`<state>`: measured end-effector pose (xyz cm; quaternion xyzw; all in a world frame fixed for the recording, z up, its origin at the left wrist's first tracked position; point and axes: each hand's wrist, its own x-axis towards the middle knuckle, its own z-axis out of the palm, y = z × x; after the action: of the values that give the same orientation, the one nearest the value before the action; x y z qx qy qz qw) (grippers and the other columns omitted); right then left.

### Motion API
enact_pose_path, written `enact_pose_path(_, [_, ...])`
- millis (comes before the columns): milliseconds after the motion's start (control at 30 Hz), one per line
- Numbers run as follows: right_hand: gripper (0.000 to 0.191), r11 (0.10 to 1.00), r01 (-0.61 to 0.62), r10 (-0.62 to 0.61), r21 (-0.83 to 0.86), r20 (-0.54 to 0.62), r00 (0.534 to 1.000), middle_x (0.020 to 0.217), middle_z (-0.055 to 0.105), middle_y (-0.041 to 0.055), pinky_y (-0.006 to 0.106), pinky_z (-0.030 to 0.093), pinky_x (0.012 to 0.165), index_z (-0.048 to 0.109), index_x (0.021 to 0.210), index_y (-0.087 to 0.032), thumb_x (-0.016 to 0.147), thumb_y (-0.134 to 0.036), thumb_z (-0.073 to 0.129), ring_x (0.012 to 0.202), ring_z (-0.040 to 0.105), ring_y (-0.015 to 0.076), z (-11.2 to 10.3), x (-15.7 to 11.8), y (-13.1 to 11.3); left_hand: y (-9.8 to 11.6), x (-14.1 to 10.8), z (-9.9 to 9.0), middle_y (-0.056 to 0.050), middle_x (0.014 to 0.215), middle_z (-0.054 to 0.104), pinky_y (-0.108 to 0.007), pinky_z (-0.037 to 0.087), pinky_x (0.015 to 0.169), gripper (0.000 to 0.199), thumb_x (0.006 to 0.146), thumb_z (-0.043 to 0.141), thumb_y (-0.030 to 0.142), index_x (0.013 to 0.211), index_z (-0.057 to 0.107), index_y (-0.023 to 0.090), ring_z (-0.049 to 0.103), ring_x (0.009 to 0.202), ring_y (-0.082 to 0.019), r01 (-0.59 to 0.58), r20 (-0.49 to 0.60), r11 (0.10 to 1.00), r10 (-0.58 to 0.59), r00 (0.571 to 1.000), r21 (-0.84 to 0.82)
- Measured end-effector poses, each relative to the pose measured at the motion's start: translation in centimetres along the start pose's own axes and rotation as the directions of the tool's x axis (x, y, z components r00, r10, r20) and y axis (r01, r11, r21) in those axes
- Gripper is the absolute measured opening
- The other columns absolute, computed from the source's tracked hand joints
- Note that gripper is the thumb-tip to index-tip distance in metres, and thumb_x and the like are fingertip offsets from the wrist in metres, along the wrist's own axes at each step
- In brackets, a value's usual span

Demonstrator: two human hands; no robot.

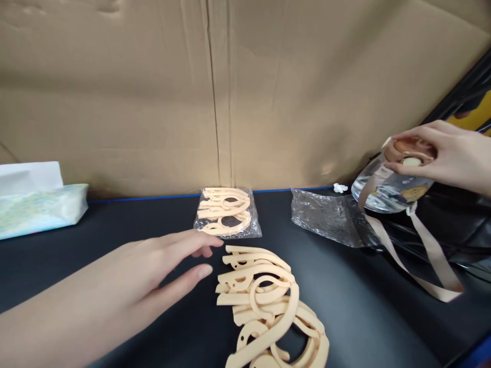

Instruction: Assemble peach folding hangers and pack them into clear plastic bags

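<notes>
My left hand (164, 271) hovers beside a loose pile of cream plastic folding hangers (276, 286), its thumb and fingers apart, holding nothing. Just beyond its fingertips lies a clear plastic bag (255, 230) with more folded hangers (226, 209) inside. At the right, my right hand (441, 153) is closed around the brown lid of a clear water bottle (391, 186). The bottle is tilted, with liquid showing in its lower part. A beige strap (422, 260) hangs from it in a loop onto the table.
An opened clear plastic bag (326, 214) lies left of the bottle, near a crumpled white scrap (340, 188). A soft pack of tissues (46, 204) sits at far left. Cardboard (153, 102) walls off the back of the black table (356, 317). Behind the bottle is something black and shiny (460, 220).
</notes>
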<state>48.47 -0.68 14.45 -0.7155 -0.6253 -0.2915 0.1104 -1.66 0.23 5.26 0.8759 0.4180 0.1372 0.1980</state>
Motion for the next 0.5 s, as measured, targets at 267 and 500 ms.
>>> enact_pose_path(267, [0.055,0.995,0.088,-0.087,0.049,-0.038,0.996,0.114,0.065,0.0088,0.032,0.041,0.067,0.063,0.119,-0.023,0.086,-0.067,0.055,0.089,0.061,0.021,1.7,-0.1,-0.5,-1.7,0.9,-0.3,0.002,0.109,0.074,-0.028,0.055,0.084,0.046,0.087,0.048,0.062,0.116,0.07,0.032,0.069,0.095,-0.023,0.086,0.05,0.995,-0.083,0.995,-0.05])
enact_pose_path(500, [0.047,0.984,0.102,-0.105,0.147,0.015,0.994,0.112,0.064,0.0105,0.031,0.042,0.075,0.063,0.115,-0.019,0.086,-0.057,0.061,0.091,0.06,0.021,3.0,1.8,-2.3,-4.3,-0.7,-0.6,0.004,0.102,0.076,-0.028,0.055,0.084,0.047,0.085,0.05,0.062,0.111,0.072,0.03,0.07,0.093,-0.024,0.202,0.03,0.974,-0.2,0.979,-0.103])
